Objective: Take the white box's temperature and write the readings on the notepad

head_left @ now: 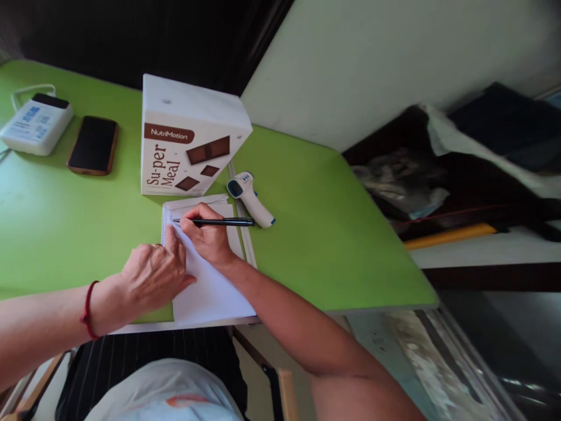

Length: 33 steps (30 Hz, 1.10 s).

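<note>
My right hand (209, 237) is closed around a black pen (232, 221), its tip touching the upper left of a white sheet of paper (210, 295). Small writing shows near the tip, too fine to read. Resting on the left part of the paper is my left hand (153, 272), index finger pointing forward beside the pen tip and thumb out to the side. It grips nothing. More sheets lie beneath and beyond the top one. A white handheld infrared thermometer (250, 199) lies just right of the papers.
A white "NutriMotion Su-per Meal" box (193, 140) stands directly behind the papers. On the left of the green table (315, 245) lie a phone (93, 145) and a white device with a cable (39, 124). A shelf with cloth (464, 146) is at the right.
</note>
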### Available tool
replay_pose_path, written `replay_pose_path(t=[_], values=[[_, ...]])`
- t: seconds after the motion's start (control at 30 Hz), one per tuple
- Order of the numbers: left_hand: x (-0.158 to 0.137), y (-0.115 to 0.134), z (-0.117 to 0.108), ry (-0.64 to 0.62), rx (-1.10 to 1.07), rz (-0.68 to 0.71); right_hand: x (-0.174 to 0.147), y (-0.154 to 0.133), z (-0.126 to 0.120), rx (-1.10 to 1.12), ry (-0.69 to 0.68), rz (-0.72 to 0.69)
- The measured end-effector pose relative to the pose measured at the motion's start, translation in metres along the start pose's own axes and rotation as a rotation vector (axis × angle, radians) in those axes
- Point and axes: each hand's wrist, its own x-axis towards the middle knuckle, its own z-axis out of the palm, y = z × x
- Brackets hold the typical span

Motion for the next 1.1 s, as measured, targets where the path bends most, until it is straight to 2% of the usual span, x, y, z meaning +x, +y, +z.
replay_pose_path(t=[0.17, 0.27, 0.7, 0.9, 1.1], values=[[0.000, 0.000, 0.010, 0.055, -0.003, 0.008, -0.001, 0.001, 0.000, -0.037, -0.033, 0.025], [0.001, -0.001, 0.013, 0.043, 0.007, 0.022, -0.001, 0.001, 0.000, -0.022, -0.036, 0.018], [0.003, -0.002, 0.010, 0.023, -0.042, -0.011, -0.001, 0.001, 0.002, -0.026, -0.029, 0.029], [0.005, -0.002, 0.004, -0.040, -0.067, -0.021, 0.000, 0.000, 0.001, -0.022, -0.043, 0.039], [0.004, -0.003, 0.004, -0.016, -0.055, -0.008, 0.000, 0.001, 0.001, 0.030, -0.033, 0.023]])
